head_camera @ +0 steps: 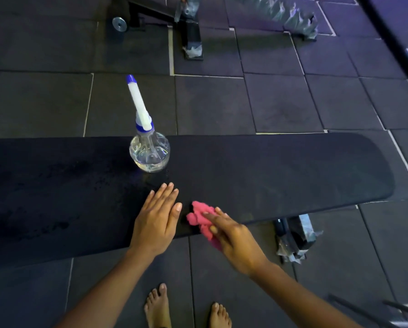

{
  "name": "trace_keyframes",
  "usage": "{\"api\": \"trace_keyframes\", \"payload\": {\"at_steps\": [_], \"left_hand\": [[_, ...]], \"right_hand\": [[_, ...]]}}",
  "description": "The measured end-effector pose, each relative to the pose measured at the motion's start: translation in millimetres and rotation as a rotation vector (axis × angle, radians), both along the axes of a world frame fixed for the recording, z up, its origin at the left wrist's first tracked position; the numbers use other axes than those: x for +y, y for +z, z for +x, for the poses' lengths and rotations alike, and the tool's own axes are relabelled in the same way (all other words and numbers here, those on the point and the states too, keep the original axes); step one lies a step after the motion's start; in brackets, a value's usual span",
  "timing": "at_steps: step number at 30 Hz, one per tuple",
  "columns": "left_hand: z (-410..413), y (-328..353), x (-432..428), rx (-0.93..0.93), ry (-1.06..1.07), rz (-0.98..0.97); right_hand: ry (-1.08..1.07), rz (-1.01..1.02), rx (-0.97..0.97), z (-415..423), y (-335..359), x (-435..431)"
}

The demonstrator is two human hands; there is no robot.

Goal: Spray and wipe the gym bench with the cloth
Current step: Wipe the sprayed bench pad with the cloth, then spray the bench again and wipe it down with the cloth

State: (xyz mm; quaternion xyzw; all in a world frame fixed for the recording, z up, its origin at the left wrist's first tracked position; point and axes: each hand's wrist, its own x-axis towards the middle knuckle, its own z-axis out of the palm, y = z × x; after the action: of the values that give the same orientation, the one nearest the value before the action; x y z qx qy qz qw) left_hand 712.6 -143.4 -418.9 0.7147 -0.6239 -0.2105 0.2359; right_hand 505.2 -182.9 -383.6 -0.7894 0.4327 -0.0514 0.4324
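The pink cloth (199, 217) lies bunched on the dark desk (293, 171), on my side of the spray bottle (148, 150) and a little to its right, at the pad's near edge.

**Grip state.** My right hand (236, 242) lies on the cloth with the fingers laid out nearly straight. It presses the cloth down and is not clenched round it. The thumb is hidden, so I cannot tell whether it pinches a fold underneath. My left hand (156, 221) rests flat on the pad, palm down and fingers together, holding nothing. It sits straight on my side of the bottle, apart from it and just left of the cloth.

**Step in hand: wiping.**
1. Spread the cloth before the stroke. Bunched as it is, it probably covers only a narrow strip.
2. Press evenly through the flat fingers so the cloth slides with the hand and does not roll.
3. Work towards the darker damp speckles (56, 185) left of the bottle. I judge that area to be sprayed and not yet wiped.
4. Lift or shift the bottle before wiping where it stands. A passing stroke could knock it over.

**Pose.** Both forearms reach forward from below. The right wrist angles inward towards the bottle, and the left runs nearly straight.
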Motion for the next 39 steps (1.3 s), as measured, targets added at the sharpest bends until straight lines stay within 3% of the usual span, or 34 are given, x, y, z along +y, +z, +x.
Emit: {"api": "trace_keyframes", "payload": {"at_steps": [3, 5, 8, 10, 12, 15, 19, 22, 25, 28, 35, 39], "left_hand": [[11.9, 6.9, 8.8, -0.002, -0.02, 0.003], [21.8, 10.1, 15.2, 0.007, -0.028, 0.005], [39.9, 14.4, 21.7, 0.005, -0.025, 0.015], [50.4, 16.4, 25.0, -0.007, -0.027, 0.022], [58.4, 17.0, 26.2, -0.025, -0.029, 0.022], [64.7, 12.8, 27.0, -0.07, -0.025, 0.049], [69.1, 4.0, 27.9, -0.144, -0.035, 0.128], [72.9, 1.8, 27.5, -0.186, -0.045, 0.154], [78.7, 5.2, 24.2, -0.195, -0.03, 0.149], [87.6, 10.6, 16.8, -0.191, 0.016, 0.125], [111.2, 0.7, -3.7, -0.218, -0.027, 0.145], [116.9, -6.1, -0.3, -0.256, -0.031, 0.158]], "right_hand": [[-0.321, 0.155, -0.298, 24.2, 30.6, -10.2], [-0.471, 0.087, -0.319, 41.9, 42.2, -30.5], [-0.437, -0.096, -0.011, 70.7, 41.7, -64.0], [-0.32, -0.246, 0.296, 90.5, 29.9, -75.8], [-0.18, -0.351, 0.48, 104.3, 10.5, -77.4], [0.003, -0.321, 0.554, 106.5, -21.1, -72.9], [-0.022, -0.325, 0.537, 103.0, -36.6, -72.0], [-0.088, -0.244, 0.403, 108.2, -27.3, -78.1], [-0.232, -0.126, -0.021, 123.8, 1.3, -87.4], [-0.186, -0.025, -0.367, 148.2, 33.8, -99.3], [-0.061, -0.166, -0.629, 213.7, 57.2, -137.1], [-0.086, -0.217, -0.628, 229.0, 53.4, -142.8]]}}
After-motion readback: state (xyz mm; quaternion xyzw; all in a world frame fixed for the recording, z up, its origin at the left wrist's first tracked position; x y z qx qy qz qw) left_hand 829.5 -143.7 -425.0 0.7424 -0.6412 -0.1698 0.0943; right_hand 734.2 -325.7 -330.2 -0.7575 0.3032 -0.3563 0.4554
